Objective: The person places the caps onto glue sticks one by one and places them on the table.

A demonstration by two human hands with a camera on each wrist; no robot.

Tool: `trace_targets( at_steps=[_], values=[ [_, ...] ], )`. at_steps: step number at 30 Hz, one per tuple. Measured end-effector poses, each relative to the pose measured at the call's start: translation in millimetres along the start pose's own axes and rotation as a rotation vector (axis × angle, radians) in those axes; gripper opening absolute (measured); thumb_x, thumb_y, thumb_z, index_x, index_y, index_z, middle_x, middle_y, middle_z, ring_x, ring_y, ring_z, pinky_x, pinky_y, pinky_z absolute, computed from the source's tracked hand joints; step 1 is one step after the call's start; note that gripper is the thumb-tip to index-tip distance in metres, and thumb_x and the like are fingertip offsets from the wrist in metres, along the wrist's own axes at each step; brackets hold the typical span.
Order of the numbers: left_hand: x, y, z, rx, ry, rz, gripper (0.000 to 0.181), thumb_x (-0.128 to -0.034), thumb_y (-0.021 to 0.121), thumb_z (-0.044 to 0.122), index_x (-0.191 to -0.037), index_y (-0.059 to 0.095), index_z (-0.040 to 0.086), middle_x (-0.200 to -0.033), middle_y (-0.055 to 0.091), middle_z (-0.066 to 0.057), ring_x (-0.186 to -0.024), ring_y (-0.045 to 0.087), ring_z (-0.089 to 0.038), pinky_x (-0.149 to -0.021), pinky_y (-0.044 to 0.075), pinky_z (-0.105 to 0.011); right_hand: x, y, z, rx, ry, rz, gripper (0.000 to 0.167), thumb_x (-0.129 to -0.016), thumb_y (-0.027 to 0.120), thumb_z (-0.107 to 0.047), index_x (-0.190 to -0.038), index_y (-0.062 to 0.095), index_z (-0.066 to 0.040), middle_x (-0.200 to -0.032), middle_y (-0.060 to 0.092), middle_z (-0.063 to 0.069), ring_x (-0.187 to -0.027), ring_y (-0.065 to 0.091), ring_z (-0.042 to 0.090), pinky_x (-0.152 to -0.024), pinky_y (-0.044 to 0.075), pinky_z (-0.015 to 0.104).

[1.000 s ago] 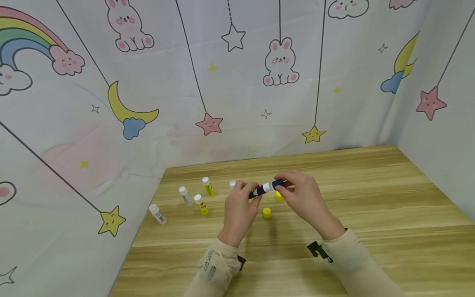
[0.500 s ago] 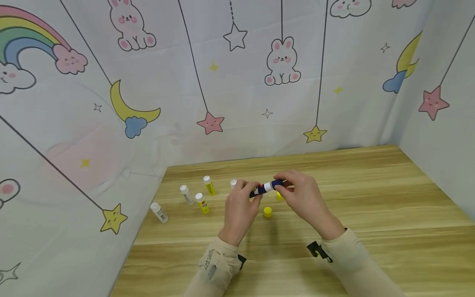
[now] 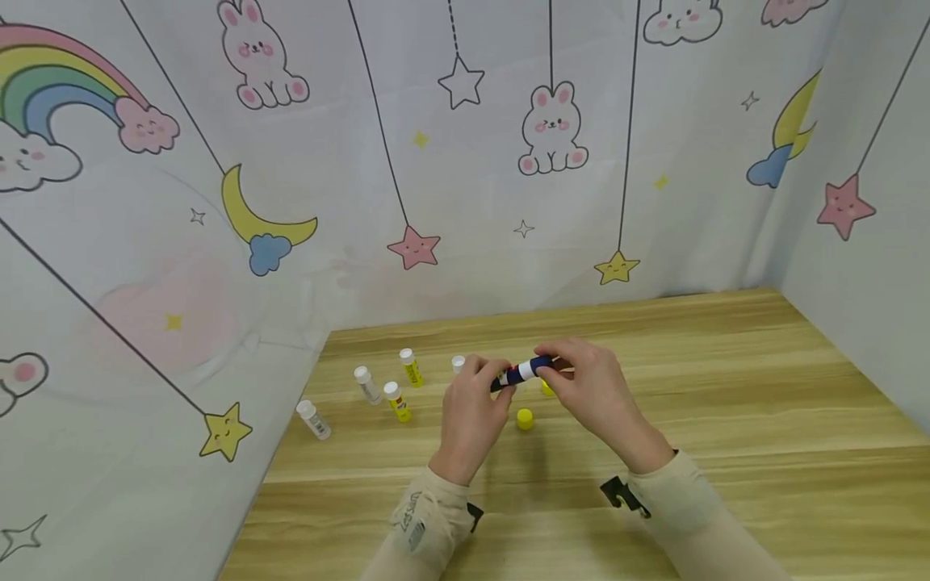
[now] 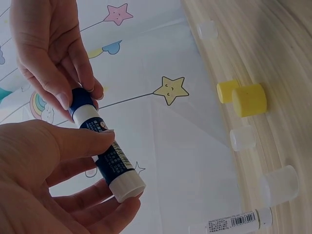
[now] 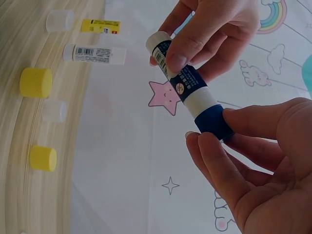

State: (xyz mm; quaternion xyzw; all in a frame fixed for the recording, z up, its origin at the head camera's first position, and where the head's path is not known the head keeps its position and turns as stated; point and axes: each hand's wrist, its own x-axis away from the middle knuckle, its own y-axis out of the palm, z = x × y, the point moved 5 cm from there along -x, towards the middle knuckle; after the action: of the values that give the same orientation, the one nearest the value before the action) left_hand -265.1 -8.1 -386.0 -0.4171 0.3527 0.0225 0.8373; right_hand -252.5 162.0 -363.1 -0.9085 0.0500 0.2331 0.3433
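Both hands hold one dark blue glue stick (image 3: pixel 525 371) with a white collar, raised above the table and tilted. My left hand (image 3: pixel 474 407) grips its labelled body; in the left wrist view the thumb lies along the label (image 4: pixel 114 153) and the white base (image 4: pixel 127 185) sticks out past the fingers. With thumb and fingertips, my right hand (image 3: pixel 599 391) pinches the blue cap (image 5: pixel 214 122) at the other end. The white collar shows between body and cap. Below the hands a yellow cap (image 3: pixel 525 419) stands on the table, with another yellow cap (image 3: pixel 547 389) partly hidden behind the right hand.
At the left of the wooden table (image 3: pixel 726 387) stand several glue sticks, among them a white glue stick (image 3: pixel 314 420) and a yellow glue stick (image 3: pixel 397 403). Translucent caps (image 5: pixel 54 111) also stand there. A printed cloth (image 3: pixel 465 177) hangs behind the table's back edge.
The head view has shifted slightly. Both hands keep nearly the same hold on the glue stick and its cap; no other movement is plain.
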Motion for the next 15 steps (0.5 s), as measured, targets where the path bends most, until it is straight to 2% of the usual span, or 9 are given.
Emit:
trace_targets(
  at_steps=[15],
  values=[
    [1.1,-1.9,1.1,-0.005,-0.005,-0.006,0.027,-0.0835,0.085,0.014,-0.108,0.075,0.013,-0.095,0.059,-0.002,-0.071,0.057,-0.014,-0.06,0.048,-0.027,0.5,3.3,-1.9,-0.004,-0.02,-0.006,0.023,-0.088,0.079,-0.008,-0.11,0.074,-0.009,-0.105,0.07,0.003,-0.087,0.07,0.017,-0.072,0.06,0.032]
  ],
)
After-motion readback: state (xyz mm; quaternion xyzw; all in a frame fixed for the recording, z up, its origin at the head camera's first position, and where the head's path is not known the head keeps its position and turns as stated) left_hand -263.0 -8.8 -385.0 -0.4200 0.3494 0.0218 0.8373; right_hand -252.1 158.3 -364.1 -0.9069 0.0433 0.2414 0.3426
